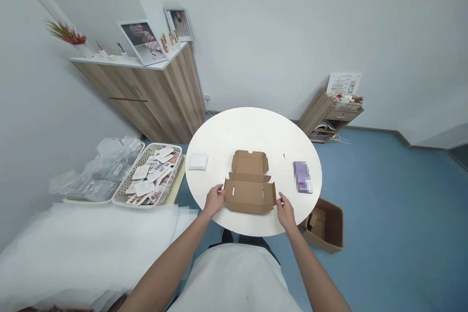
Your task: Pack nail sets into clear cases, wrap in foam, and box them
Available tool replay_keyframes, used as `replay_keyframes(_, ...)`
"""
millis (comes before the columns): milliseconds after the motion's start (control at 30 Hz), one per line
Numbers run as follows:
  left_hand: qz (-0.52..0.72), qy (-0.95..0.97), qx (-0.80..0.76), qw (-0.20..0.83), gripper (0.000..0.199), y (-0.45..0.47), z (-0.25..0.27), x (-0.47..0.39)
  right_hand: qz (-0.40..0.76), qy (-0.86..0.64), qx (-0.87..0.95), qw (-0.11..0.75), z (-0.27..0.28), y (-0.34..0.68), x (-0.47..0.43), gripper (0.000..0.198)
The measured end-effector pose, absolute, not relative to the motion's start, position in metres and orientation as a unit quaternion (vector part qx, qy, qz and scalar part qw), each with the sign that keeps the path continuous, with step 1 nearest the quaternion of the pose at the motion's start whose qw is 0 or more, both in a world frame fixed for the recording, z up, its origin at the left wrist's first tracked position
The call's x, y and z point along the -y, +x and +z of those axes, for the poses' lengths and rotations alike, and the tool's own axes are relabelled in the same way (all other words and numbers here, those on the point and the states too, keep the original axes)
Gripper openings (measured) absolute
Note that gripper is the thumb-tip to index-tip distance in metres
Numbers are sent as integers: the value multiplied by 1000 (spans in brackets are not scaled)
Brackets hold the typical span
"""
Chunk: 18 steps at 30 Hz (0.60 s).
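Note:
A brown cardboard box (248,196) lies partly folded on the white round table (252,126), with its side walls raised. Its lid panel (250,162) is spread flat toward the far side, and two narrow slots show in its base. At the box's left side wall, my left hand (214,200) has its fingers closed on the edge. My right hand (285,211) is at the opposite wall, fingers curled at the right edge. The exact fingertip contact is small and hard to see.
On the table are a white packet (198,162) at left and a purple phone-like item (302,177), pixelated, at right. An open carton (327,226) stands on the floor at right. Left are a basket of cards (151,175), clear plastic packaging (109,165) and white sheets (87,243).

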<state>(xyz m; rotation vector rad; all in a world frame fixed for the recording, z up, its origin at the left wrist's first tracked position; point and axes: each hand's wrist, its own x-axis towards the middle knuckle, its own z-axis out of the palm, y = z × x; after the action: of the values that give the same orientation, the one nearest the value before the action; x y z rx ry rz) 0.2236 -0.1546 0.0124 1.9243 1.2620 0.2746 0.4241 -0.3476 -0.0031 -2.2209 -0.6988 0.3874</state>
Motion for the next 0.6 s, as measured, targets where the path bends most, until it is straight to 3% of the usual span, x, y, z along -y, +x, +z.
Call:
replay_keyframes(100, 90, 811, -509, 273, 48, 222, 12, 165, 119, -887, 249, 370, -11, 417, 346, 57)
replay_keyframes(233, 18, 915, -353, 195, 53, 216, 17, 186, 119, -893, 263, 346, -12, 416, 341, 58)
replay_keyframes(400, -51, 946, -271, 171, 57, 228, 14, 195, 134, -894, 281, 324, 0, 444, 310, 53)
replay_keyframes(600, -95, 942, -275, 170, 70, 251, 3, 193, 291, -862, 242, 337, 2, 482, 259, 59)
